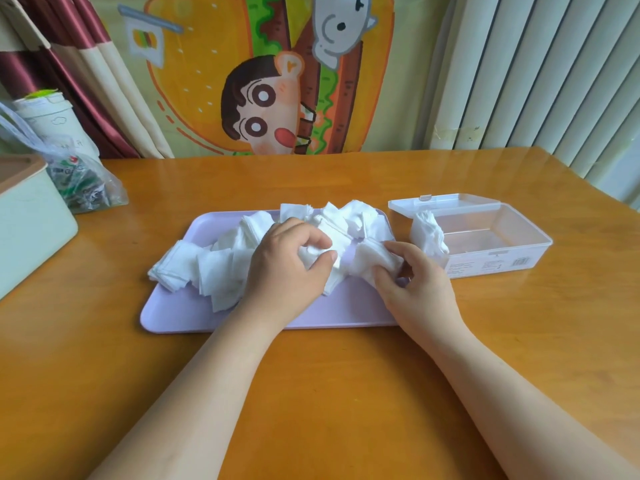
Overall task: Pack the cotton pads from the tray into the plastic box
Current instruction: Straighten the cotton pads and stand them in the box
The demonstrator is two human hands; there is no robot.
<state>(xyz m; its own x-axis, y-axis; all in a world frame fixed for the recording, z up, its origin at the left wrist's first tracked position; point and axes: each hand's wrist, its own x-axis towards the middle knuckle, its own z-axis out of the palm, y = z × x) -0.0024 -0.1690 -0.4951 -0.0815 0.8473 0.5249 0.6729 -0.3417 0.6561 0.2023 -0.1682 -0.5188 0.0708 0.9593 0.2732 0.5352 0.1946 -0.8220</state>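
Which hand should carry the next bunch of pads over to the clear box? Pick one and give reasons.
Right. The right hand already grips a bunch of cotton pads at the tray's right end, nearest the open plastic box. The left hand sits mid-tray and would have to cross over it.

A room in a home, with a table for small household work.

A cartoon cloth (pixel 277 74) is hanging on the far wall, curtains (pixel 79 64) are hanging far left, and a wooden table (pixel 311 393) is filling the near part.
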